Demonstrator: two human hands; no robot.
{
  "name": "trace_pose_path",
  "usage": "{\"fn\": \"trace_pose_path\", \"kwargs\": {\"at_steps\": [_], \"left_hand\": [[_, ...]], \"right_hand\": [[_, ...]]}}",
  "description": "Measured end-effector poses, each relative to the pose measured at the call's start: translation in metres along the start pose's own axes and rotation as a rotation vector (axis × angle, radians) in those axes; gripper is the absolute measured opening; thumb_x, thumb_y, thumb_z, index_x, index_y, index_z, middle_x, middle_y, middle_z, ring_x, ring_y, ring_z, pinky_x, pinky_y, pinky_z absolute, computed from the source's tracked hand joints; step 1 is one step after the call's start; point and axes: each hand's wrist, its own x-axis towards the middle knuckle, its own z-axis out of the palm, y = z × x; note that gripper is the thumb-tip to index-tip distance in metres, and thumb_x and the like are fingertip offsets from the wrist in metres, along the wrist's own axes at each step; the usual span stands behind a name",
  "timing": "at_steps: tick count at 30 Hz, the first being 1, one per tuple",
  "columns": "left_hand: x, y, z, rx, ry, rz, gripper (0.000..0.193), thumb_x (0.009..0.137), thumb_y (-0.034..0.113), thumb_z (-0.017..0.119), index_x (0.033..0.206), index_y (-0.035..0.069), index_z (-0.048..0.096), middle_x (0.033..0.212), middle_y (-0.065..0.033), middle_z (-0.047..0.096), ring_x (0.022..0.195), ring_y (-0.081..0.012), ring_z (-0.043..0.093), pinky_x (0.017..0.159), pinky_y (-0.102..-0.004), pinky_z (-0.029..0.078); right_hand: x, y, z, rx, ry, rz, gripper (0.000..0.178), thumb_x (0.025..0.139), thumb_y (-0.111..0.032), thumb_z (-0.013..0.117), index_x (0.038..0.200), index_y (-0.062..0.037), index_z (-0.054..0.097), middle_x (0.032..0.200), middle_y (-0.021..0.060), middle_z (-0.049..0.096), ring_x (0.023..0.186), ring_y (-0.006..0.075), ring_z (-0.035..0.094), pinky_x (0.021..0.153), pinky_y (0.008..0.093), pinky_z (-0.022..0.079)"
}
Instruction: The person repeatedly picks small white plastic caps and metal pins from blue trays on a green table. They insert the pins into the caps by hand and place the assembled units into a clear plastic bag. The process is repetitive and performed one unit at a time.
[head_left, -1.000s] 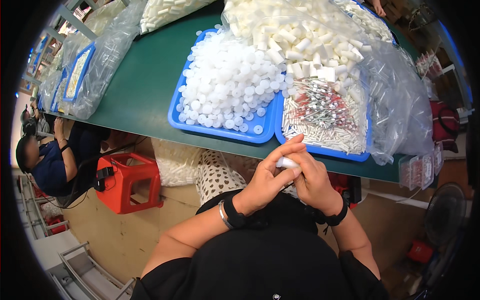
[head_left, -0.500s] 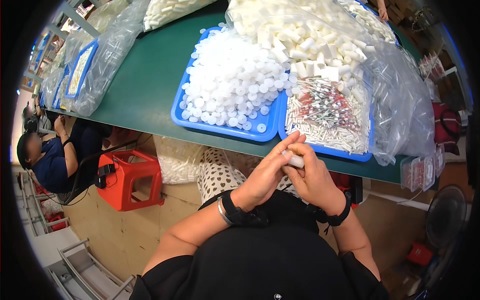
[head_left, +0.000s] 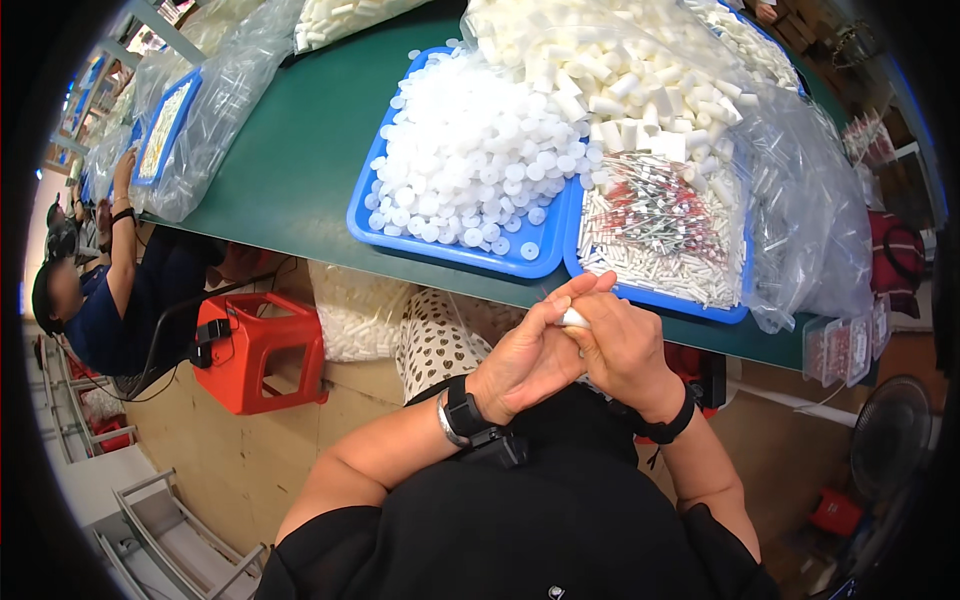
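Just off the table's front edge, my hands meet around a small white cylinder (head_left: 574,318), mostly covered by fingers. My left hand (head_left: 525,365) turns its palm up and pinches the cylinder's near end between thumb and fingers. Over it, my right hand (head_left: 632,350) curls its fingers and presses on the same piece. Directly beyond lies a blue tray (head_left: 560,225) heaped with translucent white discs (head_left: 480,160). Beside it, a second blue tray (head_left: 728,312) holds short white tubes (head_left: 665,280) and a pile of thin red-tipped wired parts (head_left: 655,205).
Larger cream cylinders (head_left: 640,85) spill from a clear plastic bag (head_left: 800,200) on the green table (head_left: 290,190). At left, a seated person (head_left: 105,285) reaches toward a small blue tray (head_left: 165,130), near a red stool (head_left: 260,355). A fan (head_left: 890,435) stands at right.
Both my hands have shifted and closed more tightly over the white cylinder, so less of it shows. The person at left has raised an arm toward the table.
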Motion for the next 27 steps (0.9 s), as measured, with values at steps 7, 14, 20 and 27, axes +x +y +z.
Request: {"fn": "trace_pose_path", "kwargs": {"at_steps": [7, 14, 20, 27], "left_hand": [[0.005, 0.008, 0.003, 0.083, 0.024, 0.026, 0.05, 0.106, 0.04, 0.035, 0.148, 0.012, 0.033, 0.154, -0.0086, 0.035, 0.141, -0.024, 0.035, 0.118, -0.0437, 0.027], [0.001, -0.002, 0.002, 0.195, 0.018, 0.06, 0.065, 0.104, 0.053, 0.03, 0.153, 0.012, 0.022, 0.157, -0.0093, 0.028, 0.143, -0.0225, 0.03, 0.118, -0.0409, 0.028], [0.0, 0.004, 0.0, 0.282, 0.054, 0.056, 0.068, 0.102, 0.056, 0.028, 0.154, 0.012, 0.02, 0.157, -0.0081, 0.028, 0.143, -0.0254, 0.032, 0.117, -0.0437, 0.03], [-0.002, 0.006, -0.002, 0.526, 0.072, 0.112, 0.07, 0.102, 0.057, 0.025, 0.153, 0.009, 0.024, 0.156, -0.0089, 0.032, 0.139, -0.0248, 0.038, 0.112, -0.0431, 0.037]], "right_hand": [[0.005, -0.006, 0.016, 0.085, 0.083, 0.191, 0.03, 0.086, -0.006, 0.068, 0.112, 0.0002, 0.054, 0.091, 0.0151, 0.06, 0.073, 0.0347, 0.063, 0.061, 0.0413, 0.051], [-0.002, -0.007, 0.018, 0.007, 0.025, 0.161, 0.023, 0.091, -0.007, 0.063, 0.111, -0.0005, 0.052, 0.094, 0.0174, 0.061, 0.076, 0.0378, 0.064, 0.062, 0.043, 0.052], [0.0, -0.015, 0.025, 0.279, 0.046, 0.41, 0.016, 0.098, -0.01, 0.055, 0.11, -0.0004, 0.052, 0.09, 0.0189, 0.064, 0.077, 0.0346, 0.065, 0.063, 0.0385, 0.05], [-0.005, -0.022, 0.024, 0.427, -0.014, 0.549, 0.018, 0.101, -0.016, 0.053, 0.109, 0.0005, 0.051, 0.088, 0.0128, 0.064, 0.072, 0.0188, 0.061, 0.063, 0.0322, 0.048]]}}
